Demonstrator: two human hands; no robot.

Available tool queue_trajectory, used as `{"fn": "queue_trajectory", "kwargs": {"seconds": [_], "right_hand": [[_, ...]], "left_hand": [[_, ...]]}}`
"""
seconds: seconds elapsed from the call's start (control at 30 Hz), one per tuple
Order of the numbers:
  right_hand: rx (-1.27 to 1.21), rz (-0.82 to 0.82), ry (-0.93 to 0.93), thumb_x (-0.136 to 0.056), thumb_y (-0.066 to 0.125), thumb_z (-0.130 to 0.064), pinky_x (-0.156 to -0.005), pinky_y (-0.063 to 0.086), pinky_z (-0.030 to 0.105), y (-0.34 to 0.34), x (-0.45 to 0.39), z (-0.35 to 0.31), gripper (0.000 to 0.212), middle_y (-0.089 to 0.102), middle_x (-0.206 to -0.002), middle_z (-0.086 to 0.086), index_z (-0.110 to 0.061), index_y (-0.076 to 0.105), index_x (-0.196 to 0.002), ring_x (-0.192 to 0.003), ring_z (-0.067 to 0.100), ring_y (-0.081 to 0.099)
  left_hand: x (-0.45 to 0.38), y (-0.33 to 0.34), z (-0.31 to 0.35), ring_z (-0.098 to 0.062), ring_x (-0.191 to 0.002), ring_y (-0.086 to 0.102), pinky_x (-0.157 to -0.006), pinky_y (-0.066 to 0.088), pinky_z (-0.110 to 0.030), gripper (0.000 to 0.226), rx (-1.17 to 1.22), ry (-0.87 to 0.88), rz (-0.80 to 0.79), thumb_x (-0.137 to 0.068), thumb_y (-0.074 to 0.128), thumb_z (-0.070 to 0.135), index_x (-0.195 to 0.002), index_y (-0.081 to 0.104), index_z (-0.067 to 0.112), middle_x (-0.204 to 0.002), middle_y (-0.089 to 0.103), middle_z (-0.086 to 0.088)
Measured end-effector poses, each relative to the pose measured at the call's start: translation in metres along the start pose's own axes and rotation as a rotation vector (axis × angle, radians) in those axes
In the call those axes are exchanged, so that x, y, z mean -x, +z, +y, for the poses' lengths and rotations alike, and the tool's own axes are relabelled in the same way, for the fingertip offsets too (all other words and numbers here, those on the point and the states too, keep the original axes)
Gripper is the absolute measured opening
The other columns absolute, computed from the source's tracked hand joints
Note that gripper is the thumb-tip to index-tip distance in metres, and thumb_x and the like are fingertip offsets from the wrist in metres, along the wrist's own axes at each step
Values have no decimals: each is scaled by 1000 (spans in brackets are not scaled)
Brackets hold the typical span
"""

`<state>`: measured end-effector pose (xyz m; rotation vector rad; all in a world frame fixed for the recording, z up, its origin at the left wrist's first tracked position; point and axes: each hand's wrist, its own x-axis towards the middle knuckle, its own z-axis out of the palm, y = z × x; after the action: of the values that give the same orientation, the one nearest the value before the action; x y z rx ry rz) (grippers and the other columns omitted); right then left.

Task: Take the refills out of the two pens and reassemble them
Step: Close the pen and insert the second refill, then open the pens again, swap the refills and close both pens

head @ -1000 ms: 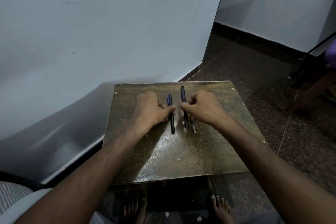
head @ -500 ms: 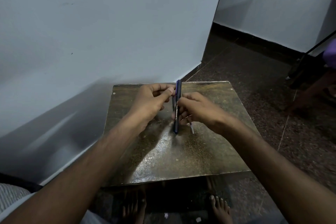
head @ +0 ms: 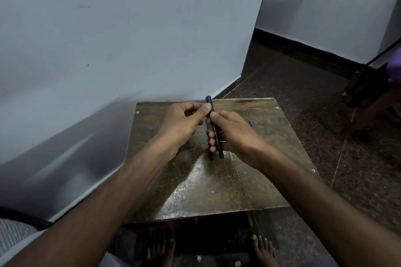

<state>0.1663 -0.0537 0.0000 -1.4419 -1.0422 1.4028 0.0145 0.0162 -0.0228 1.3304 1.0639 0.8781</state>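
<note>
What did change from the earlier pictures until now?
The right hand lifted one pen off the table; the left hand let go of the second pen and now pinches the lifted pen's far end. The second pen stayed lying on the table.

One pen (head: 217,136) raised above the table (head: 217,186), another pen (head: 211,154) beneath it

A worn brown table (head: 217,191) stands on dark speckled floor (head: 303,93). A small refill (head: 251,124) lies on it.
</note>
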Motion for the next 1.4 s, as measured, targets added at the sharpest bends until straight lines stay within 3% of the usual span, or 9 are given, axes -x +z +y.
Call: {"fn": "queue_trajectory", "kwargs": {"seconds": [0.1,0.27,0.43,0.7,0.83,1.0,1.13,1.3,1.4], "right_hand": [[161,119,-33,-118,40,-30,-60,42,35,6,0,6,36,54,-69,-5,-14,65,-97,-61,11,50],[567,341,-220,-116,41,-39,-86,57,49,19,10,4,37,76,-99,2,-20,73,-115,-94,23,71],[738,374,-276,-115,41,-46,-83,59,42,20,11,-7,38,81,-103,2,-33,73,-130,-93,21,73],[824,407,-248,-108,43,-66,-64,54,35,12,6,-5,47,74,-74,-11,-35,71,-86,-70,7,69],[932,301,-87,-105,41,-70,-68,56,43,-1,9,-2,67,75,-77,4,-15,73,-82,-70,27,71],[932,314,-8,-106,45,-40,-62,38,36,-24,16,-1,53,77,-86,17,-9,57,-65,-63,24,52],[829,291,55,-107,45,-24,-68,49,44,-27,17,0,45,78,-94,27,11,72,-96,-72,28,60],[591,211,97,-110,49,-17,-49,47,19,-29,18,4,28,74,-75,3,-7,74,-102,-56,8,65],[420,142,85,-114,47,-23,-53,42,22,-30,16,5,27,73,-77,1,-17,74,-111,-62,10,63]], "left_hand": [[2,1,-4,-5,-86,71,-60,49,-18,12,14,3,-27,-97,81,45,-90,87,38,-87,83,4],[0,3,-1,-1,-67,61,-62,53,-14,12,149,-62,-24,-94,85,33,-88,87,24,-77,71,5],[-1,1,2,-8,-66,48,-69,46,-17,11,344,-113,-46,-95,82,19,-91,84,9,-91,59,-10],[-6,-5,4,-3,-77,65,-69,59,-9,6,387,-165,-45,-92,83,15,-90,87,10,-95,80,-3],[-5,1,0,0,-63,68,-63,58,-12,10,268,-91,62,-94,84,15,-96,86,6,-77,80,5],[-13,-19,-1,-3,-57,74,-58,61,-16,11,-159,-82,104,-90,90,29,-91,87,19,-75,83,8],[-12,-14,-14,5,-51,72,-63,65,-18,23,-568,3,123,-85,94,34,-75,74,27,-66,80,7],[-17,-9,-19,6,-48,68,-56,56,-15,29,-666,39,150,-83,95,39,-69,73,26,-59,76,10],[-14,-9,-18,-1,-61,72,-67,62,-25,24,-711,47,127,-88,90,40,-86,80,19,-72,79,7]]}}
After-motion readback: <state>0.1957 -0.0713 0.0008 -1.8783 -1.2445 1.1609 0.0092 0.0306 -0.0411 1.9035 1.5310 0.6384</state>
